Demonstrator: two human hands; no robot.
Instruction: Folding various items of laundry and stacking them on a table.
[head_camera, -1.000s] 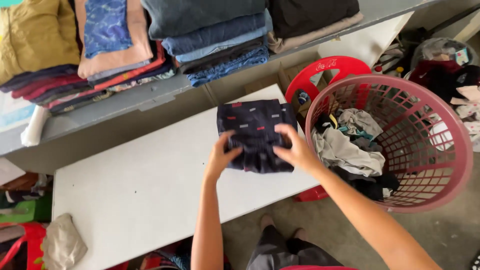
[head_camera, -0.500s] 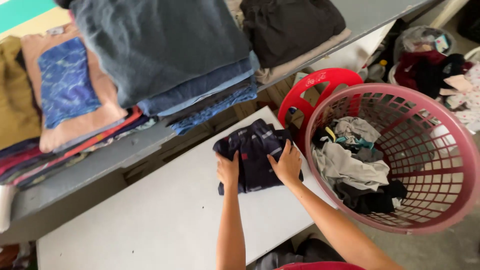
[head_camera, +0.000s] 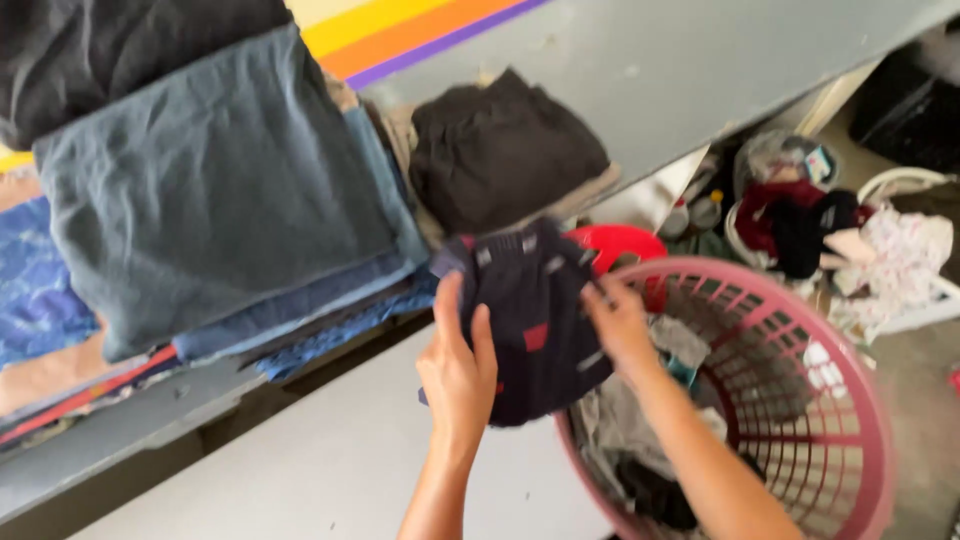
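We hold one folded dark garment (head_camera: 530, 320), soft knit with small red and pale marks, off the pale tabletop (head_camera: 340, 470). Left hand (head_camera: 457, 368) fingers lie flat against its front, right hand (head_camera: 620, 320) fingers pinch its right edge. One pink lattice plastic basket (head_camera: 800, 400) sits just right, holding crumpled clothes. One folded black stack (head_camera: 505, 150) lies just above on the shelf.
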